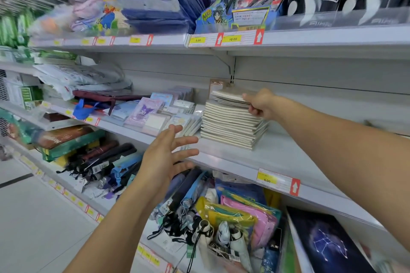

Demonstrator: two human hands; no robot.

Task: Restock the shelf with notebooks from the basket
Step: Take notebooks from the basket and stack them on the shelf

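Right hand (259,104): fingers curled on top notebooks (230,96), at right edge of stack (230,125). Left hand (168,155): fingers spread, empty, hovering near shelf (277,153) front, left of stack. Stack: on middle shelf, right of card packs (153,113). Umbrellas (184,193): shelf below.
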